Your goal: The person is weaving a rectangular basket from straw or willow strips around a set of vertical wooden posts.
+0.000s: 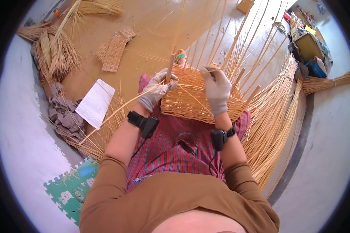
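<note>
A half-woven wicker basket [190, 103] rests on my lap, with long upright stakes rising from its far side and thicker wooden pegs at its corners. My left hand [158, 90], in a pale glove, is closed around the basket's left corner beside a wooden peg [170, 69]. Thin wicker strands [118, 110] run from under that hand toward the lower left. Above the basket's right half is my right hand [217, 87], also gloved, its fingers bent and pinched on a thin wicker strand near the far rim. Its fingertips are partly hidden.
Bundles of long wicker [274, 105] lie at the right, with more bundles [60, 50] at the far left. Flat woven pieces [114, 52], a white sheet [96, 101] and a grey cloth [66, 112] lie on the left floor. A green foam mat [72, 190] is at lower left.
</note>
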A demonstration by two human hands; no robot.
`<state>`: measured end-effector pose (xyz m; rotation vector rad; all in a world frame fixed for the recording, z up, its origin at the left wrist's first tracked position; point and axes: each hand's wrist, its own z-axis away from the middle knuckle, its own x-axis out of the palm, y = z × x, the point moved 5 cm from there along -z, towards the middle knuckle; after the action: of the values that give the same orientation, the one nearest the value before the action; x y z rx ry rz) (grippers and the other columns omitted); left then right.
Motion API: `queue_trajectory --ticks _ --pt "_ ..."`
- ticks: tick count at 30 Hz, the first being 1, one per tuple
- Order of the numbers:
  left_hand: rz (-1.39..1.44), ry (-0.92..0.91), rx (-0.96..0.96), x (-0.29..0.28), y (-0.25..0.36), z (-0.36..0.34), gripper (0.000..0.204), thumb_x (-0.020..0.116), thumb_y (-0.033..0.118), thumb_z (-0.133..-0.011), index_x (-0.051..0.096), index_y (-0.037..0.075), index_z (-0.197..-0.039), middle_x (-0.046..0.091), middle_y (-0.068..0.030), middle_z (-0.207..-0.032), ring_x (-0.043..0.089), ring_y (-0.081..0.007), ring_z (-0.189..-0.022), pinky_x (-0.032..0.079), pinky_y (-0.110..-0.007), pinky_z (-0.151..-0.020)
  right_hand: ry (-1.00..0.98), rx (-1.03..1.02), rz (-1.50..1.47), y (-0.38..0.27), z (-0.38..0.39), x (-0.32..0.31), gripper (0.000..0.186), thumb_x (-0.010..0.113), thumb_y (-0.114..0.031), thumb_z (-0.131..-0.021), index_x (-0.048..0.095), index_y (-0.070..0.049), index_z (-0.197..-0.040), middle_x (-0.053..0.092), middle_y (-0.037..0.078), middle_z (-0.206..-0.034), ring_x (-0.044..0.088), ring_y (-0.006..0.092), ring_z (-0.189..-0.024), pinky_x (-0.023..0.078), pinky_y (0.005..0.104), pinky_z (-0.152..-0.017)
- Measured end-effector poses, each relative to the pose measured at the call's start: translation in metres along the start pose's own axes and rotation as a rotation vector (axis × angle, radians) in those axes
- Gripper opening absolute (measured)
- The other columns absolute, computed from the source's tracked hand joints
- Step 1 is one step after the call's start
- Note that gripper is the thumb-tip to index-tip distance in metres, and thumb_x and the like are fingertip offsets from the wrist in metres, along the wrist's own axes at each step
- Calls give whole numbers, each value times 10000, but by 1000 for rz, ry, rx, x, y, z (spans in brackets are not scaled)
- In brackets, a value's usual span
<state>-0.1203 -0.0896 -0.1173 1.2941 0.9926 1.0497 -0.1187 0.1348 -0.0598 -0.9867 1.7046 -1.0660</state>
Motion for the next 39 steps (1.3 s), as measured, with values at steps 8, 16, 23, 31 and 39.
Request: queue_trajectory --ticks 8,16,23,31,39 --pt "183 266 -59 4 -44 9 178 749 156 -972 699 76 -1122 687 9 -1056 608 -109 -1005 494 -278 -922 -100 -6 291 -41 -29 45 375 591 -158 -999 628 -128 -1371 753 165 -1141 740 366 -949 595 436 -786" --pt "-105 543 141 12 -26 13 420 768 51 -877 573 44 -1249 615 -46 -1038 590 -165 -942 512 -347 -881 33 252 -414 49 66 -48 136 580 -69 -1056 700 -49 -1118 766 68 -1019 491 32 -506 413 200 -467" --pt "-803 143 454 93 32 47 717 787 170 -880 469 211 -1521 591 -236 -1322 675 -389 -1048 547 -448 -944 59 472 -324 56 45 -64 156 697 -101 -995 699 -39 -1139 768 73 -1033 668 96 -712 518 246 -564" --pt "-1251 34 96 129 26 27 788 739 197 -897 399 404 -1577 463 -259 -1460 702 -392 -1016 586 -473 -856 6 -270 264 -1 -17 -35 541 526 38 -1002 497 -86 -1527 605 156 -1467 707 198 -1069 582 330 -869" --pt "-815 137 462 96 32 50 587 783 161 -887 608 268 -1438 555 -167 -1316 704 -326 -960 596 -437 -798 422 -355 320 42 66 -148 381 502 58 -1006 695 -71 -1308 690 23 -951 637 106 -889 530 253 -788"
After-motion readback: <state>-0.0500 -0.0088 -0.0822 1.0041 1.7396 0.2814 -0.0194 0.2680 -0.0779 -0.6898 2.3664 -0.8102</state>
